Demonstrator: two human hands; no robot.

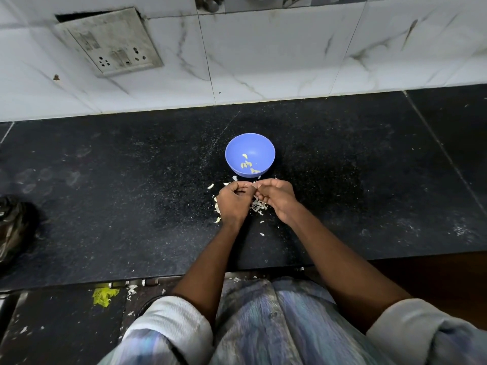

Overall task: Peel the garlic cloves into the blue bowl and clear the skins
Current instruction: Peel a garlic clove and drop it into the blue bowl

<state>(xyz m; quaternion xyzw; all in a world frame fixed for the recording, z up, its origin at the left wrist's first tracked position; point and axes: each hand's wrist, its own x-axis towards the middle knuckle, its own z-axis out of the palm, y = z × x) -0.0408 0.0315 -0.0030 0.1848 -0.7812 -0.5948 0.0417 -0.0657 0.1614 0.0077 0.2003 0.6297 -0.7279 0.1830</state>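
Observation:
A blue bowl (249,143) stands on the black counter with several peeled garlic cloves (247,164) at its bottom. Just in front of it my left hand (233,202) and my right hand (276,197) meet, fingertips together, pinching a small garlic clove (249,184) that is mostly hidden between them. A heap of white garlic skins (258,206) lies on the counter under and between my hands, with stray flakes (210,186) to the left.
The black stone counter (131,193) runs to a white tiled wall with a socket plate (110,40). A dark crumpled bag (14,225) sits at the left edge. More skins and a yellow scrap (104,296) lie on the floor below the counter's front edge.

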